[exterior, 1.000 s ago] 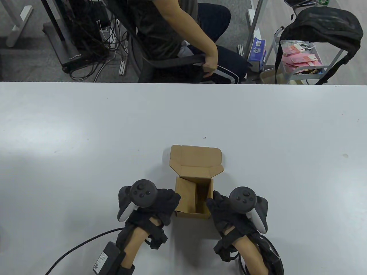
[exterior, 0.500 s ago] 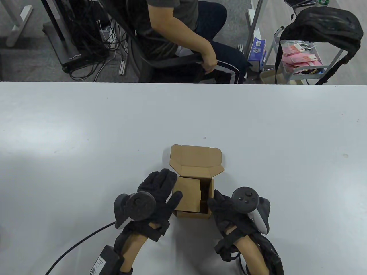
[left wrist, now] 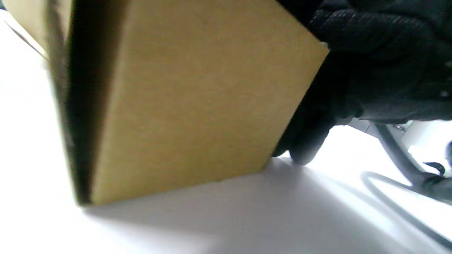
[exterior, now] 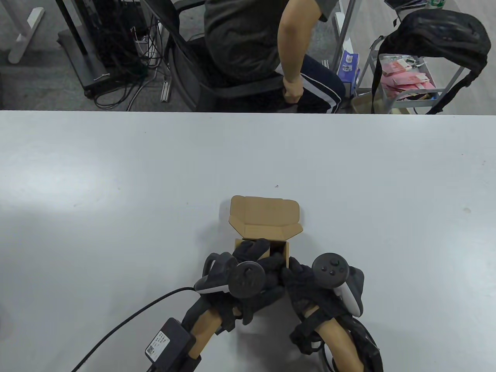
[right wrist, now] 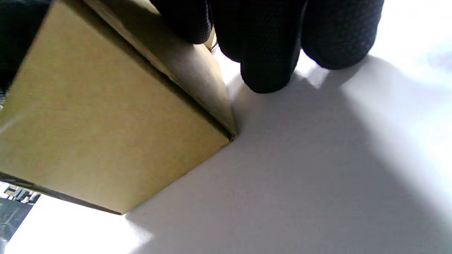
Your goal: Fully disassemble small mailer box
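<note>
On smooth white table (exterior: 116, 162), matte tan cardboard mailer box (exterior: 264, 217).

Matt brown cardboard mailer box (exterior: 264, 217); smooth white table (exterior: 116, 186); black knit gloves (exterior: 300, 285).

No text can be read. A white label (exterior: 154, 346) with a square code sits on the black pack (exterior: 169, 344) at the left forearm, its print too small; the blue package (exterior: 347, 66) beyond the table also bears unreadable print.

Seated person (exterior: 252, 50), backpack (exterior: 434, 31) beyond table (exterior: 116, 174)
</note>
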A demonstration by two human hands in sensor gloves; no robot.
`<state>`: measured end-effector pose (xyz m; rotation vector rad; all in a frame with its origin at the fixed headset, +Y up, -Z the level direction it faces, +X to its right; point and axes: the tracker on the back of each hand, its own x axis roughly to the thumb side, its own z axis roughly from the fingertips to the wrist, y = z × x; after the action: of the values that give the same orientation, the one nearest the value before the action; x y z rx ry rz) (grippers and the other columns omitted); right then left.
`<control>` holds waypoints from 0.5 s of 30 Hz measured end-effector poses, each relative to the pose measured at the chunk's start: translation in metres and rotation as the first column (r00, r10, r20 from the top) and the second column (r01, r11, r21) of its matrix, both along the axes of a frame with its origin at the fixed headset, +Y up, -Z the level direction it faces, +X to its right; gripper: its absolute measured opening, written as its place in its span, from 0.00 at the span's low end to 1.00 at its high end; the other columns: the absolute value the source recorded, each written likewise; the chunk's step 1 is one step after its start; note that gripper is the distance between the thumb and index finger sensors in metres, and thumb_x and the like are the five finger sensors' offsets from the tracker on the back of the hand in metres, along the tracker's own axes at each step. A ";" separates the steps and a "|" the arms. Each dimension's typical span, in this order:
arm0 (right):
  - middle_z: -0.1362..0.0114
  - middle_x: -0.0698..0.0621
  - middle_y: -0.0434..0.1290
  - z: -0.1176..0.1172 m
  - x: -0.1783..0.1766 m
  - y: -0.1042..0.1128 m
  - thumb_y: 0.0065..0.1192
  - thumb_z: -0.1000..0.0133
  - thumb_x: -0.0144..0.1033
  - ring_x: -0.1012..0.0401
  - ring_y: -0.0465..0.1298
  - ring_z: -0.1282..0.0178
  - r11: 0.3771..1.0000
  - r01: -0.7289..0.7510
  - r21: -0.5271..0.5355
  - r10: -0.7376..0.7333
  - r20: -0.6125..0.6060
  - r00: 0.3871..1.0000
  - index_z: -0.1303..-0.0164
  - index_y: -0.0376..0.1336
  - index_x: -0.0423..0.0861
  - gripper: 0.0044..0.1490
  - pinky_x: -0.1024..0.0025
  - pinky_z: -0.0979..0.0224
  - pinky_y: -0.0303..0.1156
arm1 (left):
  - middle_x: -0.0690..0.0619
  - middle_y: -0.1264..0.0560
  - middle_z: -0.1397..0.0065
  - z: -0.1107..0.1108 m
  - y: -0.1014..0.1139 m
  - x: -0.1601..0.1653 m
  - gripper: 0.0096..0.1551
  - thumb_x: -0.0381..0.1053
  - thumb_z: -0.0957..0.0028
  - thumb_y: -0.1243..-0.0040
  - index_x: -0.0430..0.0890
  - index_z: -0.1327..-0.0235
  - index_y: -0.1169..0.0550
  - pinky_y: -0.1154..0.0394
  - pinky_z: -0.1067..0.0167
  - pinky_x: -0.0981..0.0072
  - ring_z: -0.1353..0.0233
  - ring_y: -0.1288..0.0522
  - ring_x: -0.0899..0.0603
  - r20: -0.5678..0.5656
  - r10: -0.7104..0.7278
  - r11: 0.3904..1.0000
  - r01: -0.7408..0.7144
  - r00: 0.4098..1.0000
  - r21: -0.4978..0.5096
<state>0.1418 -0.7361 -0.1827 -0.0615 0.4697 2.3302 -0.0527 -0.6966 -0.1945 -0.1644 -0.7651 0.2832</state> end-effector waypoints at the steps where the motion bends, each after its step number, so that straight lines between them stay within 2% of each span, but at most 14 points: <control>1: 0.26 0.38 0.60 0.000 -0.001 0.000 0.41 0.54 0.62 0.46 0.74 0.37 1.000 -0.007 0.001 0.007 -0.003 1.000 0.31 0.53 0.46 0.46 0.46 0.40 0.70 | 0.58 0.34 0.19 0.001 0.001 -0.002 0.39 0.73 0.52 0.54 0.50 0.43 0.17 0.54 0.23 0.34 0.15 0.51 0.36 -0.003 0.012 1.000 -0.012 1.000 0.015; 7: 0.26 0.38 0.60 0.001 -0.001 0.000 0.41 0.54 0.62 0.46 0.73 0.37 1.000 -0.006 0.001 0.006 0.000 1.000 0.31 0.53 0.46 0.46 0.46 0.40 0.69 | 0.54 0.29 0.23 0.004 0.016 -0.037 0.39 0.71 0.52 0.52 0.46 0.47 0.16 0.49 0.24 0.33 0.18 0.42 0.34 -0.066 0.166 0.985 -0.163 0.984 0.050; 11: 0.26 0.38 0.60 0.001 -0.001 0.000 0.42 0.54 0.62 0.46 0.73 0.37 1.000 -0.006 0.001 0.006 0.002 1.000 0.31 0.53 0.46 0.46 0.46 0.40 0.69 | 0.49 0.24 0.28 0.006 0.011 -0.068 0.40 0.71 0.52 0.52 0.42 0.52 0.13 0.44 0.26 0.32 0.22 0.36 0.33 -0.142 0.201 0.978 -0.191 0.969 0.081; 15: 0.26 0.38 0.61 0.001 -0.003 -0.001 0.41 0.54 0.62 0.46 0.74 0.37 1.000 -0.006 0.003 0.006 0.006 1.000 0.31 0.53 0.46 0.46 0.46 0.40 0.70 | 0.46 0.22 0.32 0.004 0.005 -0.093 0.41 0.71 0.52 0.52 0.41 0.54 0.13 0.43 0.27 0.32 0.25 0.32 0.32 -0.219 0.202 0.979 -0.196 0.955 0.047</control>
<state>0.1384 -0.7368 -0.1815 -0.0679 0.4633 2.3360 -0.1456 -0.6913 -0.1907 -0.0307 -0.5623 0.4756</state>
